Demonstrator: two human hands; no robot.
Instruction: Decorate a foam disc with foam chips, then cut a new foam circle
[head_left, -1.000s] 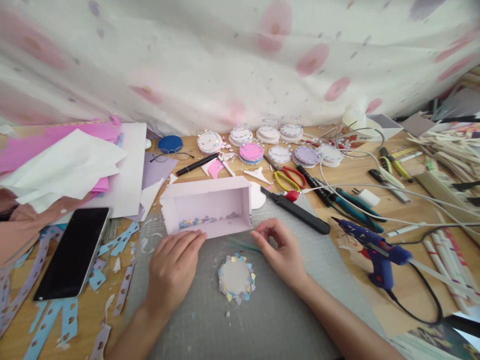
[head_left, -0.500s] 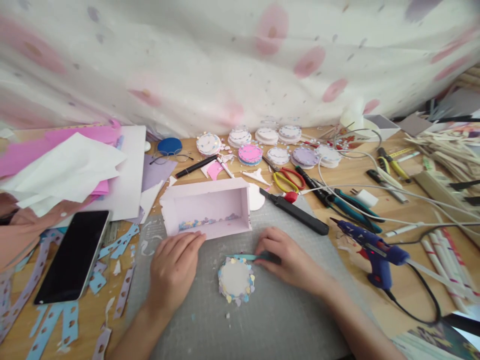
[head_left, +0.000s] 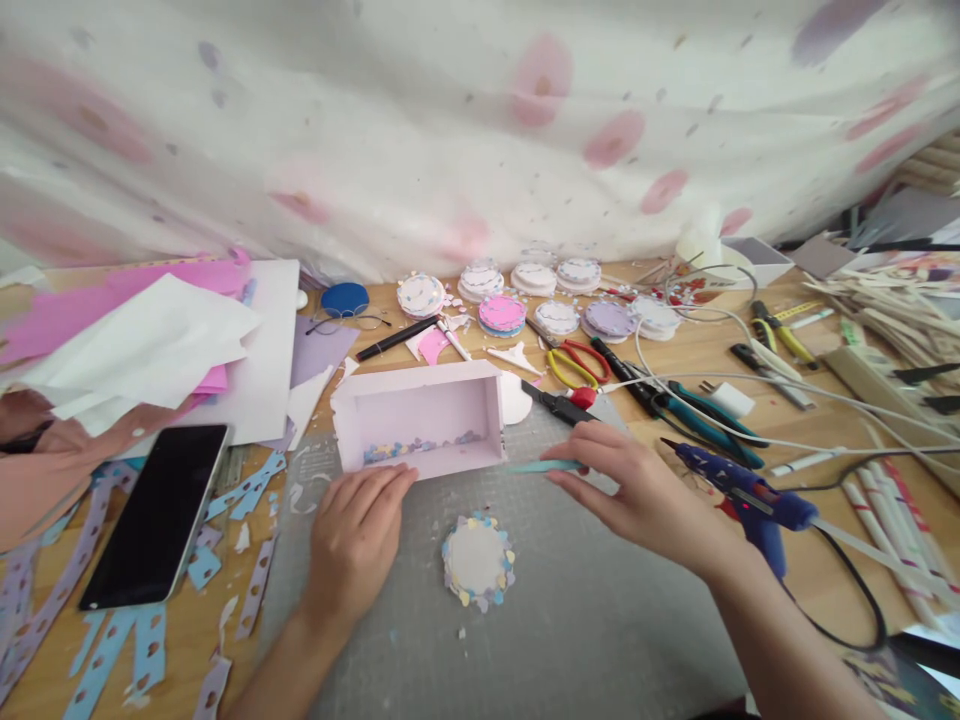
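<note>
A pale pink open-topped box (head_left: 427, 378) sits on the grey cutting mat, with small pastel paper hearts (head_left: 420, 446) along its bottom. My left hand (head_left: 358, 525) has its fingers closed over the box's near left edge; the thumb is hidden. Between the thumb and fingers of my right hand (head_left: 611, 475) is a pair of teal tweezers (head_left: 555, 466), their tips pointing left near the box's front right corner. Nearer to me, a round white disc (head_left: 478, 562) edged with pastel hearts lies on the mat, apart from both hands.
Several decorated discs (head_left: 556, 318) line the back. On the right lie a black cutter (head_left: 559, 403), teal pliers (head_left: 712, 425), cables and a blue glue gun (head_left: 739, 485). A phone (head_left: 157, 515) and punched paper strips (head_left: 97, 660) are on the left.
My right hand has moved up and right with the tweezers, away from the heart-edged disc to beside the box. My left hand stays at the box. The view has shifted slightly.
</note>
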